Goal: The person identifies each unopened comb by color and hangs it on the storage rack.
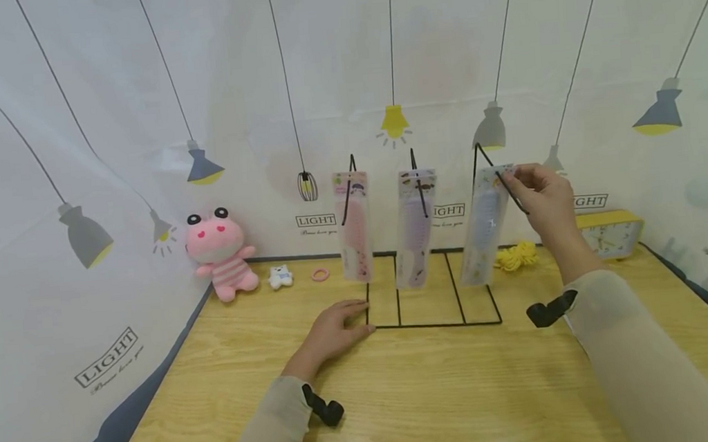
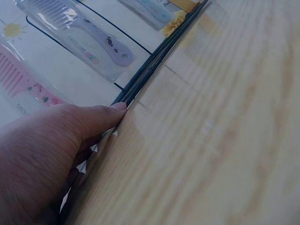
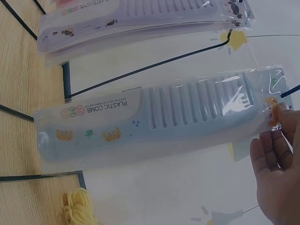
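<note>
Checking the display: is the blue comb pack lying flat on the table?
No, the blue comb pack hangs from the wire rack, pinched by the right hand.

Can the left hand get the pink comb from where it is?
Probably yes. The left hand rests on the table by the wire rack's base, and the pink comb hangs just above it with nothing between.
</note>
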Action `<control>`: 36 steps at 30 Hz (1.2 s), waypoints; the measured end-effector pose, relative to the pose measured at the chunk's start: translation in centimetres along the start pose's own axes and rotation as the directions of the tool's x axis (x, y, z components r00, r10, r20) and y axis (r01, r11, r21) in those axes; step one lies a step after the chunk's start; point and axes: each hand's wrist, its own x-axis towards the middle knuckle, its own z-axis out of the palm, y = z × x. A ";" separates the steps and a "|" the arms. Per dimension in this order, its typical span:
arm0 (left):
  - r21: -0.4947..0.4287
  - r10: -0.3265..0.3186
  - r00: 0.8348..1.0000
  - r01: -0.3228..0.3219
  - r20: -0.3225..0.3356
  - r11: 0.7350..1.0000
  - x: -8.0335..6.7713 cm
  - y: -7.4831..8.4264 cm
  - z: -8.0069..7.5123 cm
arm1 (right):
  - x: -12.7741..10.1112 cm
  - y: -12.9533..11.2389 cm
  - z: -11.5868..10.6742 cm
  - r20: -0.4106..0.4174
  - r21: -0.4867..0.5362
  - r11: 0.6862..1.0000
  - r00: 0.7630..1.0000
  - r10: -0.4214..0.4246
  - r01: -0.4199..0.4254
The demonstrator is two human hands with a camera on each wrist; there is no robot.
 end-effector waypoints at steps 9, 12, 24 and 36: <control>0.029 -0.008 1.000 0.008 0.001 1.000 0.3 0.0 -0.1 | 0.0 0.2 0.1 -0.021 -0.014 0.999 0.999 -0.032 0.032; 0.046 -0.007 1.000 0.007 -0.001 0.999 0.6 0.0 -0.1 | -0.1 0.4 -0.1 -0.023 -0.010 0.999 0.999 -0.037 0.036; 0.043 -0.001 1.000 0.001 -0.005 0.999 0.8 -0.3 0.3 | -1.1 1.3 -0.8 -0.052 0.013 1.000 0.999 0.013 -0.012; 0.023 -0.030 1.000 0.030 -0.005 0.999 0.2 -0.5 0.4 | -2.7 1.9 -2.4 -0.046 -0.017 0.998 0.998 0.051 -0.052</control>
